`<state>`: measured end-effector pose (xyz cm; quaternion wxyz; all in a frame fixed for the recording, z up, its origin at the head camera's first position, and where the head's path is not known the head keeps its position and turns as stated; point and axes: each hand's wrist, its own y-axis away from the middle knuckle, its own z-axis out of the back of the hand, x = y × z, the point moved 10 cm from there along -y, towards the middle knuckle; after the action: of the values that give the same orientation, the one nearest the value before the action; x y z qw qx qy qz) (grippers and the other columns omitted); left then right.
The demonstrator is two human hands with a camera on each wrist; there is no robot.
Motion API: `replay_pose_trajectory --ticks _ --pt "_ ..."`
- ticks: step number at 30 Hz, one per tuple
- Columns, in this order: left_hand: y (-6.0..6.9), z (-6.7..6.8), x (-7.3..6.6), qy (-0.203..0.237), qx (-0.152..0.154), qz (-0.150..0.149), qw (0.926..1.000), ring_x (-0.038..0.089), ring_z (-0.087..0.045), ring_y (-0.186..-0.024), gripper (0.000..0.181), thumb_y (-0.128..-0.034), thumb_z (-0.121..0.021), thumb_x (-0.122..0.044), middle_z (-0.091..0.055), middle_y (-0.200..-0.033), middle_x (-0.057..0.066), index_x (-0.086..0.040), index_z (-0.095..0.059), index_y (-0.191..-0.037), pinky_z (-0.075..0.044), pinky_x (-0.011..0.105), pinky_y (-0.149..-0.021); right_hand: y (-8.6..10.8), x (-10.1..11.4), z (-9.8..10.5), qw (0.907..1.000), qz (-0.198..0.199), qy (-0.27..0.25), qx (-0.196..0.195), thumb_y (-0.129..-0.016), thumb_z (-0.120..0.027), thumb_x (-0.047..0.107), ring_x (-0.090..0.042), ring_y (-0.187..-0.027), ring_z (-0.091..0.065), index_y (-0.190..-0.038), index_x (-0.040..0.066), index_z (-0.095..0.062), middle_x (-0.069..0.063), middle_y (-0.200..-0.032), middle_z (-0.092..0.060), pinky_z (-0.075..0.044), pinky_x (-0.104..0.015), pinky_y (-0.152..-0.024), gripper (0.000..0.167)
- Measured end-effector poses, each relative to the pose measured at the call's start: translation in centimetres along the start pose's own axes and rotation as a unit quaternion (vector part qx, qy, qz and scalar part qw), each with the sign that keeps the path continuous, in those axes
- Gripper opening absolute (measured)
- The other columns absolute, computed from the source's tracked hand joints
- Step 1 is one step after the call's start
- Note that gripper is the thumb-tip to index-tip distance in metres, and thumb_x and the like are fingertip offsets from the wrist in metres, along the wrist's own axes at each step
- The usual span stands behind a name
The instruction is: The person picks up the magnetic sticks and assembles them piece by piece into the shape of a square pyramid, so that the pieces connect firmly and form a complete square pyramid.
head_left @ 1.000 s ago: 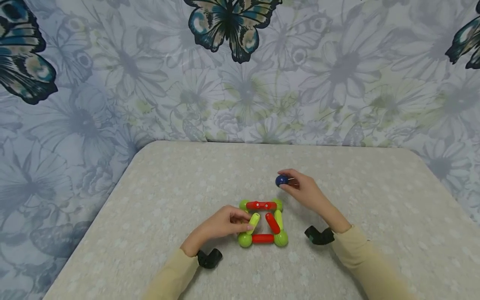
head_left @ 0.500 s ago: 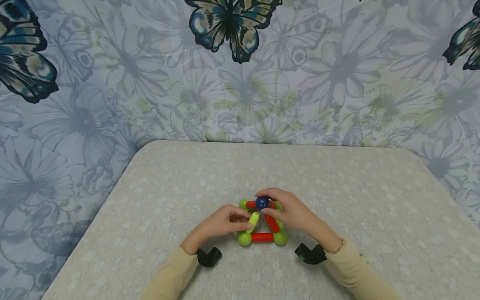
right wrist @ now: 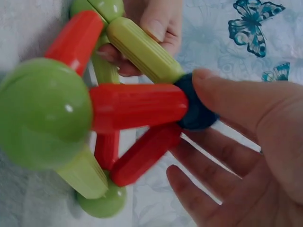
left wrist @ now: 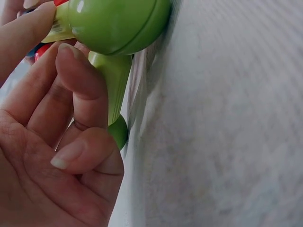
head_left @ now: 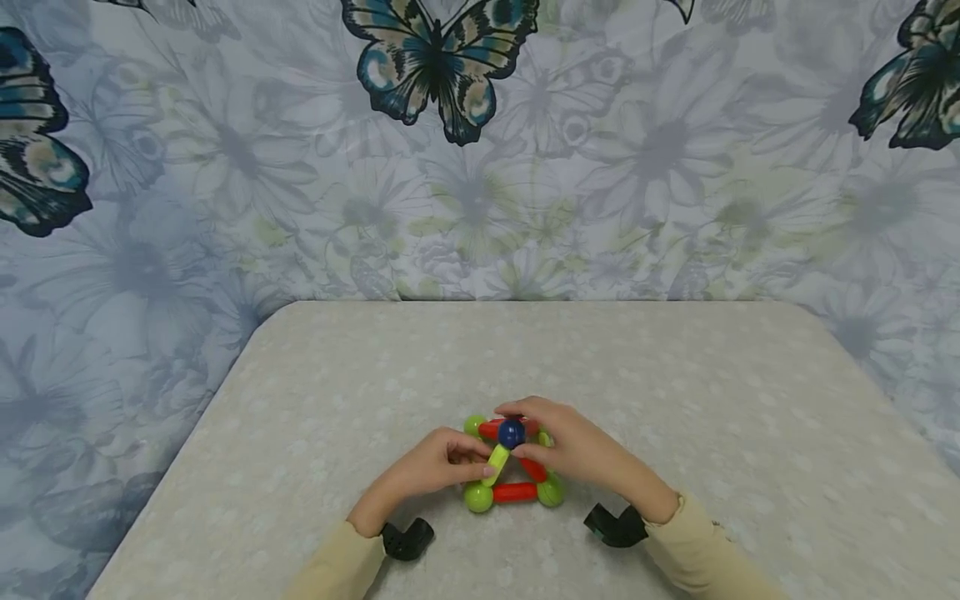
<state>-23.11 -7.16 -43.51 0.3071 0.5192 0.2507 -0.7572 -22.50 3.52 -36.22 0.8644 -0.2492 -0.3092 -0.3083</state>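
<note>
A frame of toy rods and green balls point(head_left: 478, 497) rests on the table, with red rods point(head_left: 515, 492) along its front and back. My left hand point(head_left: 435, 467) pinches a slanted yellow-green rod point(head_left: 496, 465) above the front-left ball. My right hand point(head_left: 585, 448) grips a dark blue ball point(head_left: 512, 433) between thumb and fingers, over the middle of the frame. In the right wrist view, the blue ball point(right wrist: 196, 106) meets the tops of the yellow-green rod point(right wrist: 144, 49) and red rods point(right wrist: 139, 106). Close up in the left wrist view is a green ball point(left wrist: 118, 23).
The table point(head_left: 675, 375) has a pale patterned cover. Behind it hangs a floral cloth point(head_left: 637, 167) with butterflies point(head_left: 442, 67). A black wrist device point(head_left: 408, 539) sits at each wrist, near the tabletop.
My right hand has brought the blue ball left and toward me, from beyond the frame to the slanted rods' tops. My left hand keeps its pinch. The head view has shifted slightly.
</note>
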Motion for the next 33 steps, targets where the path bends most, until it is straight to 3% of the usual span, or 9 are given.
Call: replay_pose_trajectory --ticks 4,7,10,15,26,33 --pt "-0.6 -0.2 -0.1 -0.014 0.001 0.003 0.9999 0.008 -0.054 -0.060 0.018 -0.0890 -0.066 -0.015 -0.067 -0.082 0.001 -0.003 -0.071 -0.101 -0.045 0.022 -0.054 0.7 -1.2 1.8 0.9987 -0.034 0.033 -0.020 -0.087 -0.069 0.020 -0.016 -0.086 -0.056 -0.112 0.010 -0.062 0.002 -0.100 -0.060 -0.048 -0.034 -0.072 0.028" --pt "-0.8 -0.1 -0.3 -0.021 -0.003 0.002 0.9998 0.007 -0.052 -0.059 0.017 -0.0882 -0.067 -0.013 -0.066 -0.079 0.000 -0.002 -0.071 -0.100 -0.043 0.021 -0.052 1.2 -2.3 1.3 0.9973 -0.060 0.034 0.027 -0.087 -0.068 0.027 -0.010 -0.071 -0.050 -0.098 0.010 -0.066 0.007 -0.082 -0.056 -0.044 -0.027 -0.061 0.020" --pt "-0.6 0.0 -1.8 -0.021 -0.003 0.005 0.9998 0.010 -0.051 -0.058 0.015 -0.0878 -0.066 -0.007 -0.066 -0.079 0.004 0.003 -0.070 -0.099 -0.043 0.021 -0.052 1.4 -2.7 -0.2 0.9947 -0.064 0.006 0.080 -0.088 -0.067 0.029 -0.006 -0.060 -0.044 -0.088 0.011 -0.064 0.010 -0.071 -0.049 -0.038 -0.022 -0.054 0.018" --pt "-0.5 0.0 -3.8 -0.017 0.000 0.005 0.9998 0.009 -0.050 -0.057 0.014 -0.0875 -0.064 -0.001 -0.066 -0.078 0.012 0.008 -0.068 -0.098 -0.041 0.019 -0.052 1.3 -2.9 -1.2 0.9945 -0.052 -0.020 0.089 -0.090 -0.065 0.026 -0.004 -0.054 -0.039 -0.081 0.012 -0.056 0.009 -0.064 -0.043 -0.032 -0.020 -0.052 0.019" --pt "-0.5 0.1 -3.6 -0.016 0.000 0.001 0.9999 0.004 -0.048 -0.057 0.014 -0.0879 -0.064 -0.001 -0.065 -0.078 0.010 0.008 -0.068 -0.097 -0.040 0.019 -0.052 1.4 -3.3 -1.5 0.9906 -0.070 -0.032 0.113 -0.092 -0.062 0.026 -0.006 -0.060 -0.043 -0.085 0.014 -0.057 0.007 -0.068 -0.047 -0.035 -0.021 -0.054 0.015" --pt "-0.7 0.2 -0.3 0.002 0.014 0.018 0.9997 0.010 -0.052 -0.060 0.018 -0.0898 -0.063 -0.006 -0.066 -0.082 0.005 0.005 -0.068 -0.103 -0.045 0.023 -0.054 1.6 -3.4 -1.7 0.9877 -0.070 -0.037 0.135 -0.093 -0.061 0.025 -0.008 -0.064 -0.046 -0.091 0.014 -0.059 0.006 -0.074 -0.051 -0.038 -0.022 -0.057 0.011"
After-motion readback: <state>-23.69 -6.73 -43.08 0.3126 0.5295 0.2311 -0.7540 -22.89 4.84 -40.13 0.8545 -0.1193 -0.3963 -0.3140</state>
